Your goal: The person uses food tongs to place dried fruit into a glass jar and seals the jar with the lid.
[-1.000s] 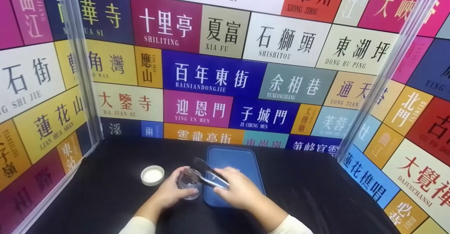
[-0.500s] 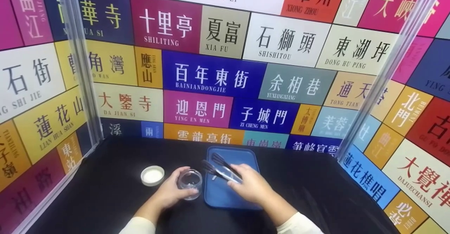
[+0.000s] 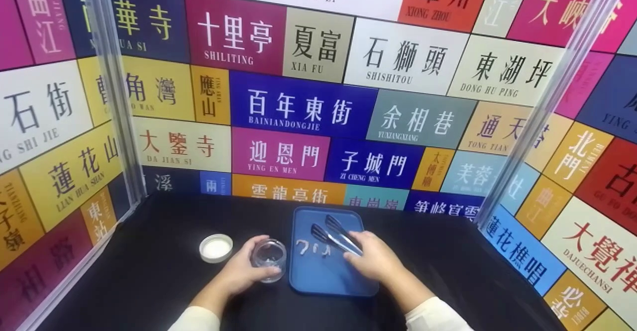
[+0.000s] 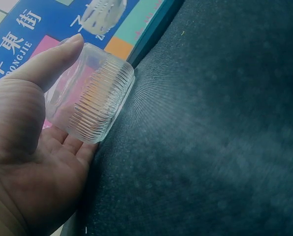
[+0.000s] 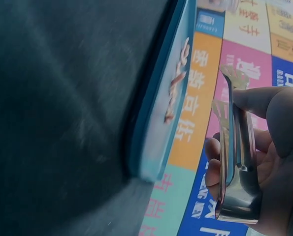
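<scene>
My left hand (image 3: 241, 271) holds a small clear glass jar (image 3: 271, 266) upright just left of the blue tray (image 3: 331, 281), thumb on one side and fingers on the other. Ribbed glass shows on the jar (image 4: 104, 96) in the left wrist view. In my right hand (image 3: 378, 259) is a pair of metal tongs (image 3: 344, 242), their slotted tips slightly apart above the tray. Several small pale, curled pieces (image 3: 301, 246) lie on the tray left of the tongs; their kind is unclear. Whether the jar has anything in it I cannot tell.
A round white-topped lid (image 3: 216, 249) lies on the black cloth (image 3: 164, 271) left of the jar. Behind the table stands a wall of coloured name panels (image 3: 298, 107), with clear upright strips (image 3: 119, 97) at the corners.
The tongs have moved from over the jar's mouth rightward to above the tray, uncovering the curled pieces there. My left hand and the jar have stayed put.
</scene>
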Demonstrator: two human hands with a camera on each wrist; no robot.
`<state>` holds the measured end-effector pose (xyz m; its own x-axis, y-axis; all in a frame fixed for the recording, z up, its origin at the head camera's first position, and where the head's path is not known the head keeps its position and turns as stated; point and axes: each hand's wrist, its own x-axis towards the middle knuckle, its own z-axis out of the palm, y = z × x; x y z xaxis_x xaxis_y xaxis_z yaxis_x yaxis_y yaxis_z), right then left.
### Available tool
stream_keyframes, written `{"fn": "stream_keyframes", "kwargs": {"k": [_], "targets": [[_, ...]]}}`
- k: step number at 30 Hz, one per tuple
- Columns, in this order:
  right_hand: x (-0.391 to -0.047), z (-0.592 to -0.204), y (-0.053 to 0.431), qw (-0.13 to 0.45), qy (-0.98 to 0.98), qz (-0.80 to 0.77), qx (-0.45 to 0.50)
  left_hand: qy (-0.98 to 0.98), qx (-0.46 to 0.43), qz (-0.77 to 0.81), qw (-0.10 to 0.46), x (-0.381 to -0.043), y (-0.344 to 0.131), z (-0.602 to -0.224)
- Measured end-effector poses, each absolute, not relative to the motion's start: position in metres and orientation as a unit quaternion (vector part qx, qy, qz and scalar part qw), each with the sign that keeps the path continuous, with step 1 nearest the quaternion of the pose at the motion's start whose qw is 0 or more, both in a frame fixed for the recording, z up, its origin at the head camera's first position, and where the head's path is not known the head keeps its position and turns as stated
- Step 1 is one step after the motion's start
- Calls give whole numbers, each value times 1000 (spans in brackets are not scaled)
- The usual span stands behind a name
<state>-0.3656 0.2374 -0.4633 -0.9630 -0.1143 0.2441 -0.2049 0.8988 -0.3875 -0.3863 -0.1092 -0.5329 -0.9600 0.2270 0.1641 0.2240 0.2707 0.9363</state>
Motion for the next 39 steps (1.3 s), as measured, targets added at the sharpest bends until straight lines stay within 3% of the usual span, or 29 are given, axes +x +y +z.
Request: {"fn": "stream_keyframes", "kwargs": {"k": [22, 39], "targets": [[-374, -485, 277, 75, -978, 193, 18, 797, 142, 586, 3, -387, -109, -533], [-375, -490, 278, 57, -977, 207, 1, 782, 163, 602, -1, -386, -110, -533]]}}
